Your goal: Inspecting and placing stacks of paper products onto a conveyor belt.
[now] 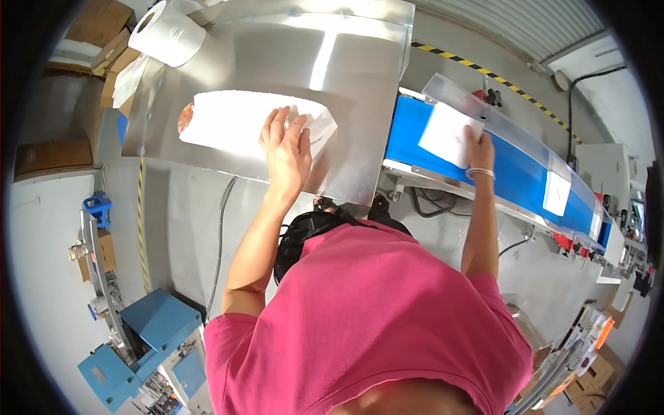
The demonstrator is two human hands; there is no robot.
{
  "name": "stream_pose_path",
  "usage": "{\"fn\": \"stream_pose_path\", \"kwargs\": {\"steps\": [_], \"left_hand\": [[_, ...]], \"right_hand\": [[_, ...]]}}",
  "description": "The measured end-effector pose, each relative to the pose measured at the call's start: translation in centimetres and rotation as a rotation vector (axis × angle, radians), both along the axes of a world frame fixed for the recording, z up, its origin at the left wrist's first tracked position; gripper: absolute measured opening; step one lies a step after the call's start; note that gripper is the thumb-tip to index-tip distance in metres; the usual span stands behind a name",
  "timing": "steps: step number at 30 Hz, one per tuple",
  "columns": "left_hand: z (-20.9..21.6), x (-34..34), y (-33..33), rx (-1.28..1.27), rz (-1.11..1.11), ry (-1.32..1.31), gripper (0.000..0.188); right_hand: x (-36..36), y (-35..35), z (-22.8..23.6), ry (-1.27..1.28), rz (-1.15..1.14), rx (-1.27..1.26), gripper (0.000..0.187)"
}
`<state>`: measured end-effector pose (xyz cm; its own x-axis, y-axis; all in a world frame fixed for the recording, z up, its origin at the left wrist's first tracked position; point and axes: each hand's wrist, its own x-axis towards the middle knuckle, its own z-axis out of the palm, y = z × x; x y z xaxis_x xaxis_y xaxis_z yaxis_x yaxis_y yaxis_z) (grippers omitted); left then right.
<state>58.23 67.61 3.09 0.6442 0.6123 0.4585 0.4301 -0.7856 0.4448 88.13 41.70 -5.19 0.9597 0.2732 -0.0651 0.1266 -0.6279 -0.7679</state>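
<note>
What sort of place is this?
Probably a factory packing area: flat white packets lie on a bright blue conveyor belt, beside a shiny metal worktable, and black-and-yellow striped tape marks the floor.

The table is smooth, glossy metal, the white packets papery and matt, the shirt cloth.

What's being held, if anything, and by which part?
The right hand holds a flat white packet by its right edge; the left hand rests on a white stack, its grip unclear.
</note>
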Motion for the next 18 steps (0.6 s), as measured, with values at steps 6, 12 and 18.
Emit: {"fn": "stream_pose_path", "kwargs": {"steps": [6,12,18], "left_hand": [[0.6,0.0,-0.3,0.021,0.0,0.054,0.028],[1.4,0.9,-1.1,-0.018,-0.122,0.008,0.03],[1.4,-0.5,-0.2,0.102,-0.088,0.105,0.024]], "right_hand": [[-0.9,1.4,2.5,-0.647,0.207,-0.242,0.05],[-10.3,14.4,6.5,-0.052,1.056,0.281,0.052],[-11.4,14.0,5.5,0.251,0.98,0.274,0.038]]}}
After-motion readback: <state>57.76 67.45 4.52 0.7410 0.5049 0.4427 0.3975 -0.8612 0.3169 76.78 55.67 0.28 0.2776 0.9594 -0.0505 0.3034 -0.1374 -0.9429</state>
